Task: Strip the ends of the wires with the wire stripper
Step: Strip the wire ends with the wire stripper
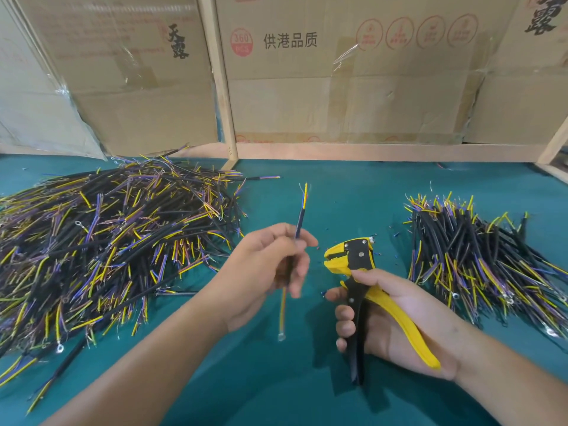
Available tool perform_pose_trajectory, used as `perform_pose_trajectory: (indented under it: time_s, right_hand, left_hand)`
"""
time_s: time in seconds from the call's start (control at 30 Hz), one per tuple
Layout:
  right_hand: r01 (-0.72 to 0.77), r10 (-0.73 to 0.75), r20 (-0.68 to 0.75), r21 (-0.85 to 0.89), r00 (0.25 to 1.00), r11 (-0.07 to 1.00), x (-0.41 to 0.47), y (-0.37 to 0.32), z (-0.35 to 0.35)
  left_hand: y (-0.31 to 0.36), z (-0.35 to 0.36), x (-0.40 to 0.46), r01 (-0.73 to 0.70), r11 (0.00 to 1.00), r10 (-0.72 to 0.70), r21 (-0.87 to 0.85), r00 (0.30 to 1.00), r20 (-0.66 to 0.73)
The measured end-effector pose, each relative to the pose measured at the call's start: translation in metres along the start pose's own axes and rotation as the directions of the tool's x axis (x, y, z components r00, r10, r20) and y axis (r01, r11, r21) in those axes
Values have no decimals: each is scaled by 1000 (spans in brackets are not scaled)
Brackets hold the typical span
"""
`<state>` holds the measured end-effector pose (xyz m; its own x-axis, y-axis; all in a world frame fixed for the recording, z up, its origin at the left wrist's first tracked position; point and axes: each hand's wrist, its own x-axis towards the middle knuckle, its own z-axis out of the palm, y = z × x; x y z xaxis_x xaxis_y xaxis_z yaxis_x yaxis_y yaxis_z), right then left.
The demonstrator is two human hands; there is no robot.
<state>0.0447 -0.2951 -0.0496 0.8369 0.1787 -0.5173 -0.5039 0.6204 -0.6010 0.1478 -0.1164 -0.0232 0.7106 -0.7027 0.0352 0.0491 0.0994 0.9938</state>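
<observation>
Black wire point(298, 224) in left hand point(264, 272), stripper point(356, 272) in right hand point(396, 327).

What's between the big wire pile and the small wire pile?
In the head view: the left hand holding one wire, and the right hand holding the wire stripper.

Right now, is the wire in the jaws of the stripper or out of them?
Out. The left hand holds the wire upright, apart from the wire stripper in the right hand, and nothing sits in the stripper's jaws.
</observation>
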Motion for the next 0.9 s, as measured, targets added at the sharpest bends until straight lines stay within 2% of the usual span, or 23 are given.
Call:
perform_pose_trajectory:
  time_s: [0.13, 0.23, 0.43, 0.6, 0.77, 0.9]
  right_hand:
    - [3, -3, -16, -2, 1000, 1000, -2, 0, 3]
    - [3, -2, -13, 6, 1000, 1000, -2, 0, 3]
    - [9, -9, 11, 11, 1000, 1000, -2, 0, 2]
    - [3, -3, 25, 4, 1000, 1000, -2, 0, 1]
    - [-2, 2, 32, 1, 999, 1000, -1, 0, 0]
    - [-10, 9, 24, 0, 1000, 1000, -1, 0, 0]
  left_hand:
    - [7, -2, 0, -72, 993, 78, 97, 995, -63]
    - [12, -3, -2, -144, 966, 151, 216, 988, -14]
    - [16, -3, -3, -200, 934, 208, 296, 978, 3]
    - [14, -4, -8, -274, 827, 261, 491, 961, 96]
    - [13, -4, -12, -330, 650, 321, 684, 936, 147]
    - [12, -3, -13, -349, 636, 320, 688, 931, 176]
